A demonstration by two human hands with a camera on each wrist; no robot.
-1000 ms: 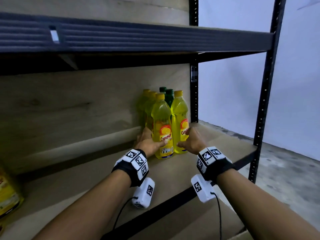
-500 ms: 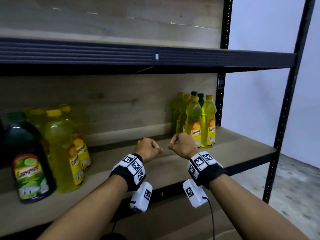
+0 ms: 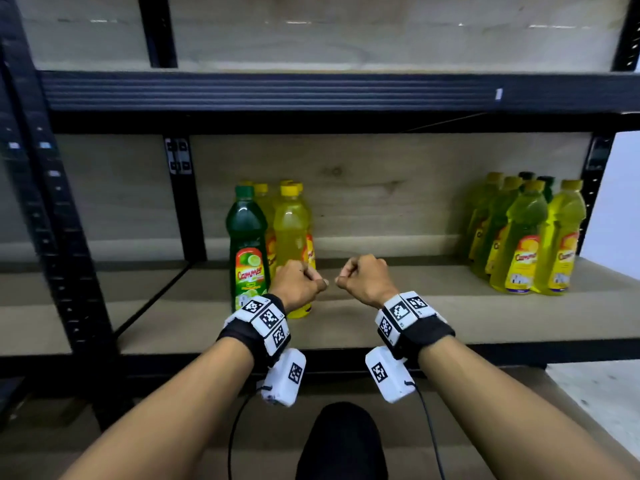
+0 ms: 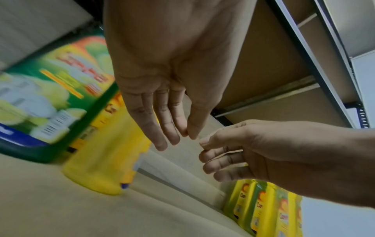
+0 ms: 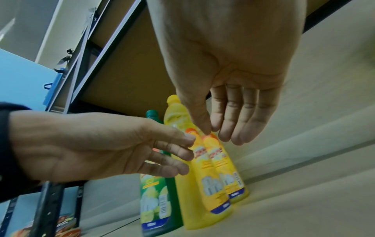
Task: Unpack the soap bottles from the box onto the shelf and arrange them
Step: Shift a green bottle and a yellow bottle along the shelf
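Note:
A dark green soap bottle and several yellow soap bottles stand together on the wooden shelf, left of middle. A second group of yellow and green bottles stands at the shelf's right end. My left hand hovers just in front of the left group's yellow bottle, fingers loosely curled, holding nothing. My right hand hangs beside it, also loosely curled and holding nothing. In the left wrist view the left hand's fingers hang relaxed near the green bottle. In the right wrist view the right hand's fingers hang relaxed above the yellow bottles.
A black metal upright stands behind the left group, and another upright rises at the left front. The upper shelf's dark beam runs overhead. Bare board lies between the two bottle groups. No box is in view.
Both hands let go of the right-end bottles and drew back. The view swung left, and the hands now hang in front of the left bottle group.

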